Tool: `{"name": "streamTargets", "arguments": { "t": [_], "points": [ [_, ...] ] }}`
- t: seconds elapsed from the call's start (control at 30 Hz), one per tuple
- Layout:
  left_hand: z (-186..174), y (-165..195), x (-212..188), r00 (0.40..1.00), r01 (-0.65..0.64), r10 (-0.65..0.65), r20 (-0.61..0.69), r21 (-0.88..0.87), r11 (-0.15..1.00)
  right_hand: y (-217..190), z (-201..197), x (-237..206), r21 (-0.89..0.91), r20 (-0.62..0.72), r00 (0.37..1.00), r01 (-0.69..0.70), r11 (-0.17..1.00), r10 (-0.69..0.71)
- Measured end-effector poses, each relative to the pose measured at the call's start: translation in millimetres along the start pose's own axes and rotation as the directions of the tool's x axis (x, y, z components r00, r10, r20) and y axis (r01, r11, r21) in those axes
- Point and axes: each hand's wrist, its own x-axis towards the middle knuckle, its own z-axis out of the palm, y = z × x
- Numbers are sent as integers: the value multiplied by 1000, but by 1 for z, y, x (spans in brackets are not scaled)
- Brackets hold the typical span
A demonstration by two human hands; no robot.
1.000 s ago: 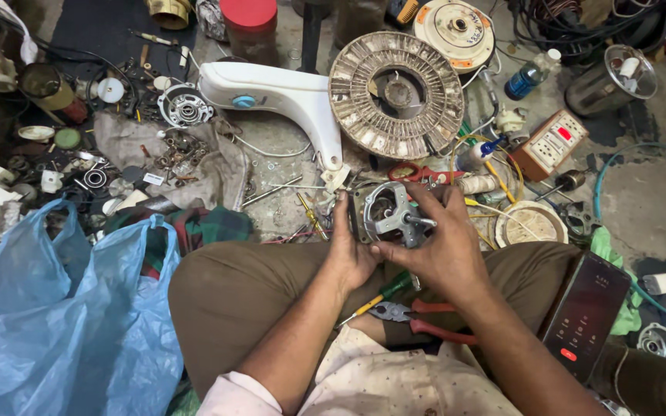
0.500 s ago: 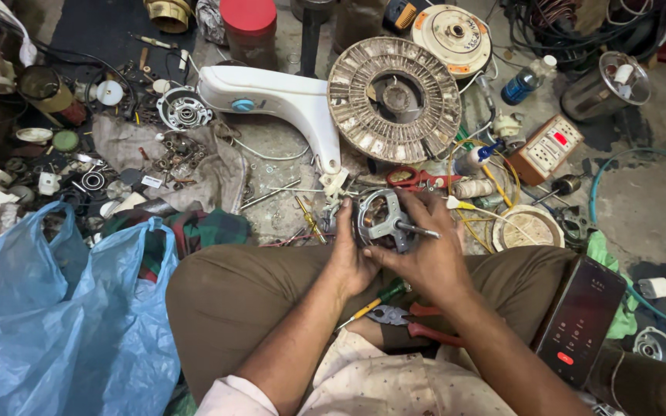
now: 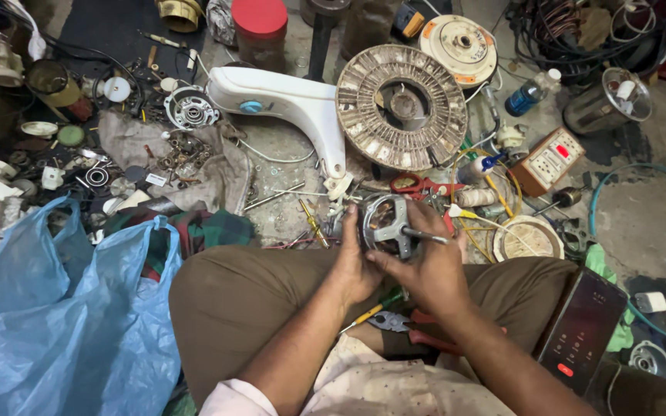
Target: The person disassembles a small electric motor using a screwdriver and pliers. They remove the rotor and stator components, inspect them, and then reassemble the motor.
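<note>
Head camera looks steeply down (close) at lap.

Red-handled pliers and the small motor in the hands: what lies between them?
In the head view, the right hand lies between the small motor and the red-handled pliers; a green-and-yellow screwdriver rests beside the pliers.

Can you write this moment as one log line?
left hand: grips small motor | right hand: grips same motor | pliers: on lap

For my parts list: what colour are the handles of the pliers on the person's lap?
Red, in the head view: the pliers lie below both hands.
</note>
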Motion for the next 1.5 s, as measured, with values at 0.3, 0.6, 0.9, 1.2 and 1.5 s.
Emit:
{"name": "streamTargets", "arguments": {
  "t": [0.3,0.6,0.9,1.2,1.5],
  "points": [
    [10,7,-5,999,11,-11,-44,-6,1000,45,2,-9,672,94,992,3,741,-88],
    [14,7,-6,995,44,-38,95,-55,997,70,19,6,526,338,912,-389,756,233],
    [19,6,-5,997,63,-66,25,106,992,83,37,18,380,256,887,-459,803,386],
    [13,3,3,972,69,-105,208,174,982,95,41,41,900,436,821,-391,-192,369],
    [30,13,4,978,-4,-53,204,269,963,112,46,45,815,547,774,-404,-416,320]
  ]
}}
